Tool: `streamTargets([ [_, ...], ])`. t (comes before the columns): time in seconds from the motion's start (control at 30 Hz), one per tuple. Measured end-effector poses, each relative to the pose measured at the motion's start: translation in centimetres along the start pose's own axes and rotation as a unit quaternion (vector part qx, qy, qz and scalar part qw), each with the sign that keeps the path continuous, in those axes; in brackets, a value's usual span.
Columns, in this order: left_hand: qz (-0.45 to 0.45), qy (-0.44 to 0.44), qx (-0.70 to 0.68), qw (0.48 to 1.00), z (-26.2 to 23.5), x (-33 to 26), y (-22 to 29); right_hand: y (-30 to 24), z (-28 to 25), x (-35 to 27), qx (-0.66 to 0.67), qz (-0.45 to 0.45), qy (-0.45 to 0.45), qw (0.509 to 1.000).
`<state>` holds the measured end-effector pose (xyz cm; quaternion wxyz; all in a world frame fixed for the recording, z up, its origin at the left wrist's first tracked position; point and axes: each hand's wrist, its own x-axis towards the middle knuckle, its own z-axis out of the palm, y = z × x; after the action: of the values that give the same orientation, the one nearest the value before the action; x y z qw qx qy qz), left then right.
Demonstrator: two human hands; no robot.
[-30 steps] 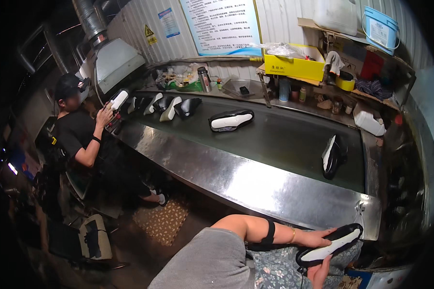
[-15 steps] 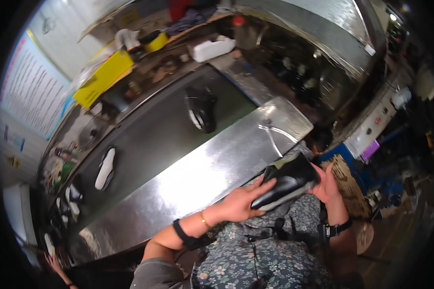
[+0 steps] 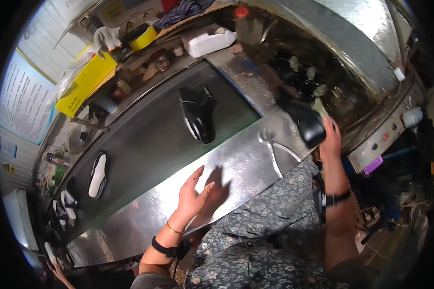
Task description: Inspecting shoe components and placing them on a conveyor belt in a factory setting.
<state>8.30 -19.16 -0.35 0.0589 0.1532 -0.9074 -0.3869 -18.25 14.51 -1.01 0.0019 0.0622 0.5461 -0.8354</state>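
The right hand [image 3: 331,139] grips a black shoe [image 3: 307,126] with a pale sole edge, raised at the mouth of the curved sheet-metal hood [image 3: 352,53], past the end of the dark conveyor belt [image 3: 149,139]. The left hand [image 3: 194,195] is released, fingers spread, hovering over the shiny steel table edge [image 3: 236,164]. Another black shoe [image 3: 197,113] lies on the belt, well apart.

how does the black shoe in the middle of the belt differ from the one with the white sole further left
The black shoe mid-belt lies with its dark upper showing and only a thin pale edge; the white-soled shoe lies sole up, a broad white face. The black one looks bulkier and sits nearer the right hand; the white-soled one lies far off to the left. Both rest on the dark conveyor belt, untouched by either hand.
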Motion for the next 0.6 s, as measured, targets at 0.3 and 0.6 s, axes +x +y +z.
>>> streamTargets([
  [0.3,-0.129,0.075,-0.132,0.980,3.8,5.9,-5.9,7.2,1.3,-7.1,-0.294,0.050,-0.262,0.918],
  [0.6,-0.117,0.231,-0.021,0.966,8.2,18.0,-5.4,4.1,-5.5,-22.8,-0.358,-0.062,-0.209,0.908],
])
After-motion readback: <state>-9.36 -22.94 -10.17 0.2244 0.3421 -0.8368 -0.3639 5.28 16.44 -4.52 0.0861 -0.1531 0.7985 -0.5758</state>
